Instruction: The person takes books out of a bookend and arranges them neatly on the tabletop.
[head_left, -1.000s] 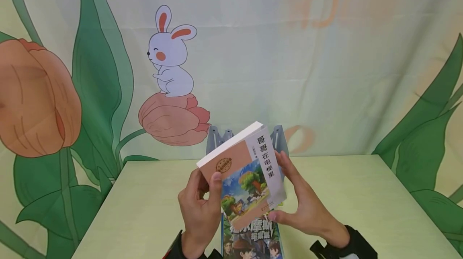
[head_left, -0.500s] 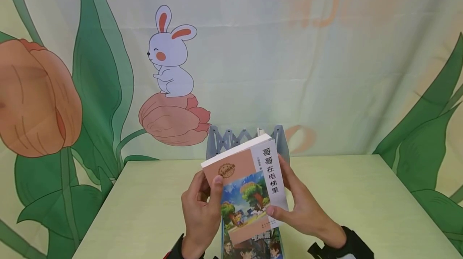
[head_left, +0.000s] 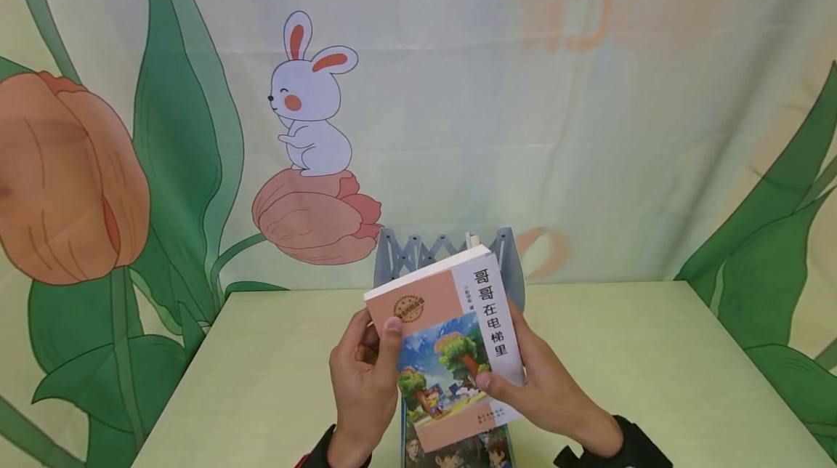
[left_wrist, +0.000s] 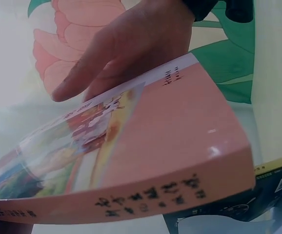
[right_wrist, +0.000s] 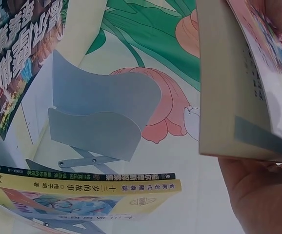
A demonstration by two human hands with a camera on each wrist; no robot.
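Both hands hold a thick paperback book (head_left: 434,286) with a pink and white cover and a painted tree scene, tilted up in front of the body. My left hand (head_left: 362,381) grips its left edge, thumb on the front cover. The right hand (head_left: 556,388) pinches its lower right edge, thumb on the cover, other fingers mostly hidden behind. In the left wrist view the pink spine of the paperback (left_wrist: 185,126) faces the camera. Its page edges (right_wrist: 224,78) show in the right wrist view. Below it, partly covered, is another illustrated book (head_left: 471,451).
A grey-blue folding bookend rack (head_left: 513,264) stands behind the held book on the pale table (head_left: 261,352). A yellow book (right_wrist: 82,195) and a dark-spined book (right_wrist: 131,178) stand in it. A printed cloth (head_left: 458,90) hangs behind the table.
The held book has come down and turned its cover more toward the head camera, covering more of the lower book. My right hand has closed in from its right edge and now grips it.
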